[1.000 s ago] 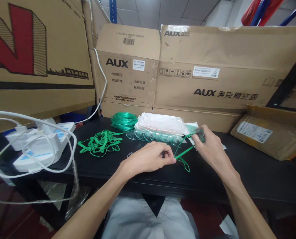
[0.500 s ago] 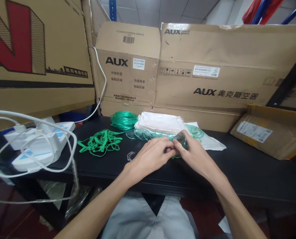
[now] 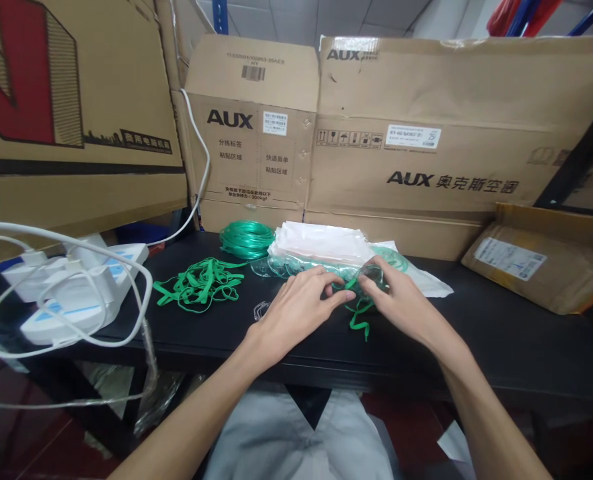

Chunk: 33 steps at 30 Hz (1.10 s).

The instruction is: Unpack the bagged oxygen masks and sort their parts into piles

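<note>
Broadly, a black surface (image 3: 501, 340) ran across the lower middle of the frame, with a wide AUX carton (image 3: 401, 100) at the upper right and a red-marked carton (image 3: 116, 73) at the upper left. A taped brown package (image 3: 536, 263) sat at the right, a white power strip (image 3: 34, 330) at the left. Near the centre lay a stack of white packets (image 3: 321, 239). The left hand (image 3: 296, 303) and right hand (image 3: 401, 297) were close together just below it. Left of centre lay a tangle of green straps (image 3: 209, 283), then a coil of green tubing (image 3: 246, 240). The right hand grasped a clear cup-shaped piece (image 3: 373, 272) right of centre; the left seemed to pinch a green strap (image 3: 360, 327), fingers partly hiding the grip. Small metal wires (image 3: 261, 309) lay beside the left wrist.
</note>
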Available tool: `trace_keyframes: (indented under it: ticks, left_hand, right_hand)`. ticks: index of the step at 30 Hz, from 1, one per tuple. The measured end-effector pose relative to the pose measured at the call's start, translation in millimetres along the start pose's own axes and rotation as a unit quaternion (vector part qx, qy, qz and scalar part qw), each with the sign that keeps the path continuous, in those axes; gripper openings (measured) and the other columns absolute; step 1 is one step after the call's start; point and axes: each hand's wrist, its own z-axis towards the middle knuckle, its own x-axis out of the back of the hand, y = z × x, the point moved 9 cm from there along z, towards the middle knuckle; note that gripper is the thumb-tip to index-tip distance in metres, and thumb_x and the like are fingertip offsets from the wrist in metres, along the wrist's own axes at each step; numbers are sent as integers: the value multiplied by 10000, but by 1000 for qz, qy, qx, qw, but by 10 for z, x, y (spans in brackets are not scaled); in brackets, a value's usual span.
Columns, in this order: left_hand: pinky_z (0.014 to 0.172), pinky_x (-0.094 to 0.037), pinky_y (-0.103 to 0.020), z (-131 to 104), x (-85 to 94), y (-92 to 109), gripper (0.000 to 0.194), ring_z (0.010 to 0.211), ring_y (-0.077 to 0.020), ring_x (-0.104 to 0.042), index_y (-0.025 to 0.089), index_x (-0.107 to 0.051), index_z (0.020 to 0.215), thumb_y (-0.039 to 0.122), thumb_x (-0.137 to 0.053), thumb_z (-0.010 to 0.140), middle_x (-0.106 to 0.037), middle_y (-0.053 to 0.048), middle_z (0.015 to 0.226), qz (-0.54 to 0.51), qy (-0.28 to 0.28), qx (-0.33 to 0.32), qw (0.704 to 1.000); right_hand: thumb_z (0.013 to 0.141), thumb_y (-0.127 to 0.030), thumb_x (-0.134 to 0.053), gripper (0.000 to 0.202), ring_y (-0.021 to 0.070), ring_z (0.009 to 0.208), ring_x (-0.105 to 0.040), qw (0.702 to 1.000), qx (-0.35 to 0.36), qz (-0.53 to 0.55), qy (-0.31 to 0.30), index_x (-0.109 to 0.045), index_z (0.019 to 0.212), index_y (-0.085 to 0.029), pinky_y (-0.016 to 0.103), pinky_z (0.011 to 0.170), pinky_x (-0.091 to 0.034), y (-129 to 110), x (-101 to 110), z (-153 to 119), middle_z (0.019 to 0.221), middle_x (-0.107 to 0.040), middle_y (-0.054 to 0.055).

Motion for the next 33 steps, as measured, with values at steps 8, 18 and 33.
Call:
trace_keyframes:
  ticks: [8,18,33]
  left_hand:
    - [731,-400,-297,12,42,17,252,832,-174,-608,214,-648,850,404,-582,1002,-651,5,881,29,22,1,999]
    - [689,-381,-292,3,-53,-27,287,808,-167,-602,228,-662,848,481,-604,969,-669,19,883,-14,-35,8,999]
    - [715,-396,-297,1,-51,-1,254,835,-177,-625,243,-694,878,435,-570,989,-685,19,895,0,-44,-5,999]
  right_hand:
    - [986,-380,-512,162,207,801,-564,999,30,-25,-7,-497,892,-250,328,738,-396,-215,-134,-38,872,-629,3]
    - [989,-385,-510,167,228,812,-563,993,25,-98,60,-492,889,-253,347,755,-381,8,70,6,900,-633,32]
    - [985,-394,-536,190,205,781,-575,994,46,-94,24,-540,864,-247,318,728,-386,-129,45,-22,871,-661,10]
